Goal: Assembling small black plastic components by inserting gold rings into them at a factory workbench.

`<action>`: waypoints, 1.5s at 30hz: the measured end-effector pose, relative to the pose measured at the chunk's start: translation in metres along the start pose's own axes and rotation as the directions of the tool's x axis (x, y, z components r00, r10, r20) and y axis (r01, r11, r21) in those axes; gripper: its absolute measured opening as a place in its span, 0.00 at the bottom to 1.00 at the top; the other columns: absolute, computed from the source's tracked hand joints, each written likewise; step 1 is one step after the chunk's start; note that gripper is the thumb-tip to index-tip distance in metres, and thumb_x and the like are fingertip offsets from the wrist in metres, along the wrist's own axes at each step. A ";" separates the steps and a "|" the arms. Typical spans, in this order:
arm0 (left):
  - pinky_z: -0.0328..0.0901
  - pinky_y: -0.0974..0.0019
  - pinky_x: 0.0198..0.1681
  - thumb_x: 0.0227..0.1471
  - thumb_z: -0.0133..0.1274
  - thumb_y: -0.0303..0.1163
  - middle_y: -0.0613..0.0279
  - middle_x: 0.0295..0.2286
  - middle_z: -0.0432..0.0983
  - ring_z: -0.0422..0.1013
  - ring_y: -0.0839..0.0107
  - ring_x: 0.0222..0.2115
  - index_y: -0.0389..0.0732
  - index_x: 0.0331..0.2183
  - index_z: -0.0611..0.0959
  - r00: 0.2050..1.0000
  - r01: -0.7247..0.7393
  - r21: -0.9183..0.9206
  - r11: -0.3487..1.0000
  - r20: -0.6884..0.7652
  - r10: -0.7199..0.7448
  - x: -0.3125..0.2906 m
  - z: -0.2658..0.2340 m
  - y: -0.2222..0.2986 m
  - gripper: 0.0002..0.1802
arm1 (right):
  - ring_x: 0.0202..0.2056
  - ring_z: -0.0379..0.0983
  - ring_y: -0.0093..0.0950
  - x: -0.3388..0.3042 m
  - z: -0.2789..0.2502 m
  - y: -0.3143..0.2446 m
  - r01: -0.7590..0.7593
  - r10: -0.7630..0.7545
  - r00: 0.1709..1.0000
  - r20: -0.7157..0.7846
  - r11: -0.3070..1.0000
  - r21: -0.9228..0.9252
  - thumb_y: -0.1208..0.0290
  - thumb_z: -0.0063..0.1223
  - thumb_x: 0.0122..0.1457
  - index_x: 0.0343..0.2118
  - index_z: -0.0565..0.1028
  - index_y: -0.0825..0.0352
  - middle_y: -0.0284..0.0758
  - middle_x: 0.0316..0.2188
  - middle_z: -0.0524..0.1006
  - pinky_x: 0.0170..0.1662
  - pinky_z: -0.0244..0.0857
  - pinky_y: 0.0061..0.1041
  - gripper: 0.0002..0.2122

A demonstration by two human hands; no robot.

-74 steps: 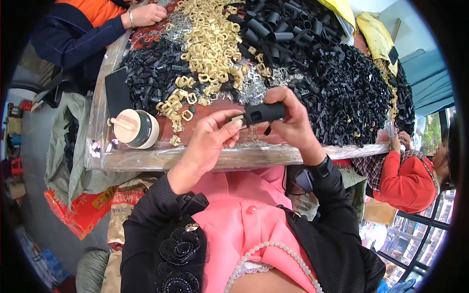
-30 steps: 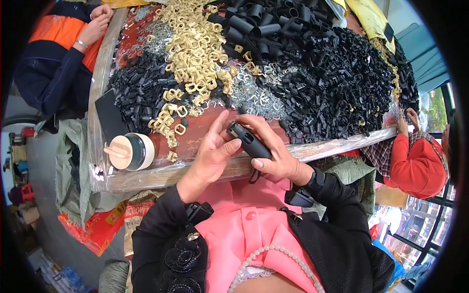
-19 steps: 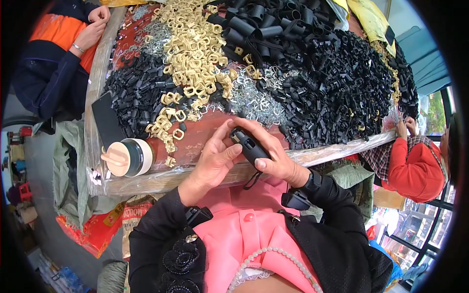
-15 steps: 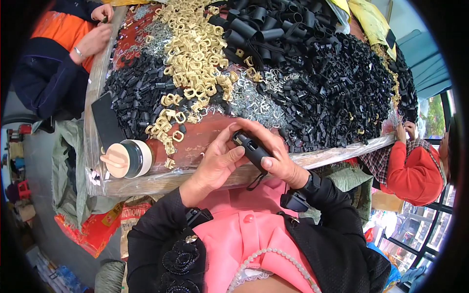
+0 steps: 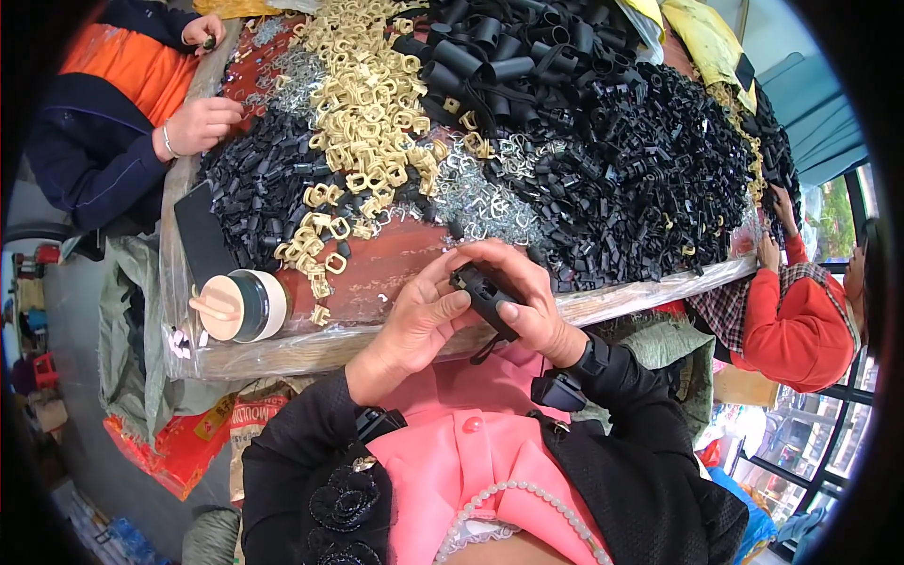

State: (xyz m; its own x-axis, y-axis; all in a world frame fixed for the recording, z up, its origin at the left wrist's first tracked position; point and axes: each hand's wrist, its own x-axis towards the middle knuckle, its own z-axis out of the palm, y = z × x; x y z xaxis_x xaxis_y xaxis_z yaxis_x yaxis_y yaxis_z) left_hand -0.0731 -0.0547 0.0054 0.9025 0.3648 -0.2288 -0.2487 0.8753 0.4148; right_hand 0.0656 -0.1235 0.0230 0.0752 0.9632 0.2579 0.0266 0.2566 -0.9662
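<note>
Left hand (image 5: pixel 414 322) and right hand (image 5: pixel 541 315), fingers (image 5: pixel 507 253) closed round tube (image 5: pixel 489 301); best brace right, press left thumb squarely.

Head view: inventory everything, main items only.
Cylinder: one, black, held
Table: one, red top, upper middle
Square loops: many, gold, table middle
Metal pieces: many, silver, beside loops
Small parts: many, black, both sides
Tubes: many, black, far side
Lidded cup: one, dark and beige, near corner
Flat slab: one, black, left edge
Sacks: several, green and red, lower left
Workers: two, orange and red clothing, either side
Left hand, right hand: two, black sleeves, on cylinder
</note>
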 end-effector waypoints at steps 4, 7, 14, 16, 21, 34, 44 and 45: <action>0.62 0.70 0.43 0.41 0.54 0.27 0.65 0.38 0.65 0.63 0.74 0.40 0.39 0.47 0.62 0.999 -0.033 -0.007 0.999 -0.023 0.033 0.003 -0.007 0.001 0.29 | 0.42 0.63 0.28 0.005 0.003 -0.002 -0.140 0.146 0.989 -0.035 0.981 0.133 0.49 0.43 0.44 0.45 0.61 0.74 0.41 0.39 0.66 0.46 0.55 0.24 0.31; 0.63 0.70 0.43 0.41 0.54 0.27 0.65 0.38 0.64 0.63 0.75 0.40 0.40 0.46 0.63 1.000 -0.024 0.006 1.000 0.013 0.024 0.005 -0.010 0.004 0.28 | 0.43 0.63 0.27 0.009 0.003 -0.003 -0.204 0.218 0.975 -0.036 0.953 0.222 0.50 0.43 0.45 0.45 0.60 0.74 0.40 0.40 0.66 0.47 0.54 0.24 0.31; 0.63 0.71 0.43 0.42 0.54 0.28 0.64 0.39 0.64 0.64 0.74 0.40 0.38 0.46 0.62 1.000 0.015 -0.057 0.998 -0.013 -0.016 0.005 -0.003 -0.001 0.29 | 0.37 0.65 0.25 0.002 -0.002 0.008 -0.140 0.149 0.987 -0.063 0.981 0.132 0.53 0.43 0.44 0.38 0.65 0.74 0.37 0.33 0.67 0.42 0.57 0.21 0.26; 0.63 0.71 0.43 0.42 0.54 0.28 0.64 0.39 0.64 0.64 0.74 0.40 0.38 0.46 0.61 0.999 0.030 -0.064 0.998 -0.010 -0.030 0.003 -0.001 -0.003 0.29 | 0.36 0.65 0.25 -0.002 -0.002 0.003 -0.128 0.135 0.989 -0.061 0.985 0.112 0.54 0.43 0.44 0.37 0.65 0.74 0.37 0.31 0.67 0.41 0.57 0.21 0.26; 0.64 0.71 0.41 0.42 0.53 0.28 0.63 0.39 0.64 0.65 0.74 0.39 0.38 0.47 0.60 0.998 0.058 0.057 0.997 -0.037 -0.056 -0.002 0.005 -0.007 0.30 | 0.34 0.64 0.25 -0.011 -0.009 -0.006 -0.149 0.150 0.989 0.003 0.983 0.110 0.56 0.44 0.43 0.35 0.66 0.75 0.37 0.30 0.66 0.39 0.58 0.21 0.23; 0.63 0.72 0.39 0.43 0.50 0.24 0.59 0.39 0.67 0.65 0.73 0.38 0.35 0.50 0.55 0.979 0.075 0.427 0.901 0.139 -0.147 0.017 0.040 -0.027 0.33 | 0.37 0.66 0.36 -0.058 -0.022 -0.030 0.191 -0.232 0.973 0.008 0.778 -0.598 0.74 0.50 0.35 0.36 0.67 0.72 0.43 0.34 0.68 0.40 0.60 0.28 0.19; 0.64 0.71 0.33 0.41 0.52 0.30 0.55 0.34 0.70 0.67 0.73 0.33 0.34 0.45 0.65 0.981 -0.191 0.944 0.269 0.194 0.016 0.103 0.052 -0.028 0.27 | 0.35 0.66 0.34 -0.240 -0.085 -0.121 -0.619 0.385 0.785 -0.486 0.456 -0.639 0.73 0.48 0.36 0.34 0.68 0.70 0.40 0.32 0.69 0.40 0.58 0.27 0.17; 0.64 0.70 0.33 0.41 0.52 0.31 0.55 0.34 0.71 0.68 0.73 0.32 0.34 0.44 0.66 0.966 -0.254 0.955 0.156 0.240 0.099 0.120 0.056 -0.026 0.26 | 0.34 0.66 0.35 -0.257 -0.080 -0.120 -0.614 0.376 0.760 -0.529 0.150 -0.775 0.73 0.49 0.37 0.34 0.68 0.70 0.40 0.31 0.69 0.38 0.58 0.27 0.16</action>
State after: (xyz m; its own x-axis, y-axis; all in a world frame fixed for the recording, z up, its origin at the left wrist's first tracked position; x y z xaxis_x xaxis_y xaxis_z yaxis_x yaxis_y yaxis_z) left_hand 0.0613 -0.0520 0.0163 0.9313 0.3628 0.0317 0.0680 -0.2588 0.9635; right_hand 0.1225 -0.4083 0.0730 0.5948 0.7869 -0.1642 0.7304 -0.6143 -0.2985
